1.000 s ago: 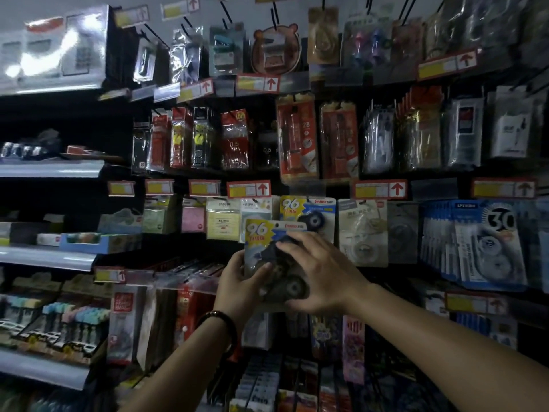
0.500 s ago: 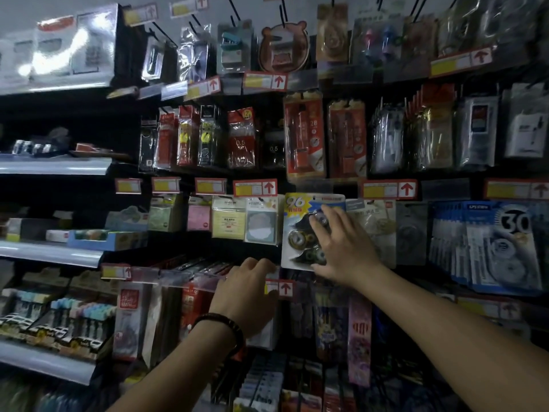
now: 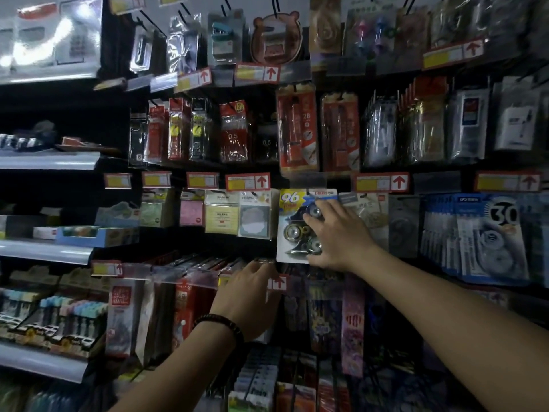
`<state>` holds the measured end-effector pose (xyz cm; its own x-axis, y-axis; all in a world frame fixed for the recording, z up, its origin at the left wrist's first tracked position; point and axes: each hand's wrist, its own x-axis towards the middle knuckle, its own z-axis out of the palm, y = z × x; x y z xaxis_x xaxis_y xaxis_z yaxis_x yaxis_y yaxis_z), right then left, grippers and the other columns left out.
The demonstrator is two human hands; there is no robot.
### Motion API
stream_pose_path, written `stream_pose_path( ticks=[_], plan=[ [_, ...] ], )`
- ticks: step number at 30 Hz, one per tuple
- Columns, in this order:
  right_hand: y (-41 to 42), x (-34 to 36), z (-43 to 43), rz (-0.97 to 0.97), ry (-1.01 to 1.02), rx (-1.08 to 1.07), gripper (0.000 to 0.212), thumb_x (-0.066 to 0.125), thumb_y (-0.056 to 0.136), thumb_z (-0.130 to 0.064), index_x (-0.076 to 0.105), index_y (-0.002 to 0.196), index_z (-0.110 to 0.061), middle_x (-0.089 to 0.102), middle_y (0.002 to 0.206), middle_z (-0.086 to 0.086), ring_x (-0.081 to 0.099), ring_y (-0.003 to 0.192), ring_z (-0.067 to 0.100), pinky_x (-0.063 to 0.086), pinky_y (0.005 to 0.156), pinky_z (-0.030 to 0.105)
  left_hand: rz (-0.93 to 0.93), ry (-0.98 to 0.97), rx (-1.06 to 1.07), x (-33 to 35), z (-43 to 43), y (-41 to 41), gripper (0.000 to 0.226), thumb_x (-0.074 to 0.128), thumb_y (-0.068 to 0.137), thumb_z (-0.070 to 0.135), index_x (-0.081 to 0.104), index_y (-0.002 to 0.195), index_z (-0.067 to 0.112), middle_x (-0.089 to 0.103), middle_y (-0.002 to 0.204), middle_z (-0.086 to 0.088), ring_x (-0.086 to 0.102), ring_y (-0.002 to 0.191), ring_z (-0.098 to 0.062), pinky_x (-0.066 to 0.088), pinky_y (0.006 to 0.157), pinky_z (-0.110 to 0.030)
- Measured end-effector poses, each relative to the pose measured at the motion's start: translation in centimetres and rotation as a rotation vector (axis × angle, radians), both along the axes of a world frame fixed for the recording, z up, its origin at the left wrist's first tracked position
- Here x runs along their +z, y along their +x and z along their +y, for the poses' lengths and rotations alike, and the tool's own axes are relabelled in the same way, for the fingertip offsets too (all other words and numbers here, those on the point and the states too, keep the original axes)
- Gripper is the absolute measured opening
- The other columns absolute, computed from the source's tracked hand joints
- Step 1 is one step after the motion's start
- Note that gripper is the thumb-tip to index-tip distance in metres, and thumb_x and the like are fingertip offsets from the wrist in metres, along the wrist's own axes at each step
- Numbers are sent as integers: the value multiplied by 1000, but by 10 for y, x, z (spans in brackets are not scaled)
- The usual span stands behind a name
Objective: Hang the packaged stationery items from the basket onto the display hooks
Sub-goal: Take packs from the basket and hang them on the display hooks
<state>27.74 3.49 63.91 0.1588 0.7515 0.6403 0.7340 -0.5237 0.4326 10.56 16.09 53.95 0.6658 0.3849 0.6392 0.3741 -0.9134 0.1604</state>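
Tape pack [image 3: 292,227] hangs flat in the middle row, just right of the sticky notes [image 3: 255,214], top edge up under a clear tag holder; the hook itself is too dark to make out. Right hand [image 3: 335,236] lies on the pack front, fingers spread and fairly straight, pressing, not wrapped round it. Left hand [image 3: 252,298] is lower, apart from the right, knuckles at the label rail [image 3: 178,273]; fingertips hidden, can't tell if it holds anything. Judgement: this pack looks about hung and needs only seating and letting go. Basket not in view, so how many items are left can't be told.
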Motion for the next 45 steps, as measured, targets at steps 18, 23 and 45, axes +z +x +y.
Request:
stream_pose_path(
  ticks=[18, 23, 45],
  plan=[
    [-32, -116, -47, 198, 44, 339, 43, 70, 87, -38, 67, 120, -12, 60, 120, 8, 56, 115, 30, 54, 89, 44, 332, -89, -18, -102, -36, -47, 21, 57, 101, 48, 63, 118, 39, 63, 122, 13, 66, 107, -16, 58, 88, -38],
    [-57, -251, -66, 490, -111, 348, 45, 63, 94, -42, 59, 131, -17, 57, 123, 4, 51, 120, 25, 52, 90, 41, 534, -197, -23, -206, -66, -62, 19, 58, 102, 44, 67, 117, 38, 68, 116, 13, 68, 106, -16, 54, 80, -31],
    [-118, -839, -124, 1591, -761, -304, 42, 60, 99, -24, 57, 138, -7, 59, 139, 18, 56, 128, 36, 47, 104, 35, 1203, -876, 143, -617, -162, -124, 56, 45, 105, 44, 33, 159, 31, 40, 161, -5, 41, 145, -38, 44, 115, -52]
  ],
)
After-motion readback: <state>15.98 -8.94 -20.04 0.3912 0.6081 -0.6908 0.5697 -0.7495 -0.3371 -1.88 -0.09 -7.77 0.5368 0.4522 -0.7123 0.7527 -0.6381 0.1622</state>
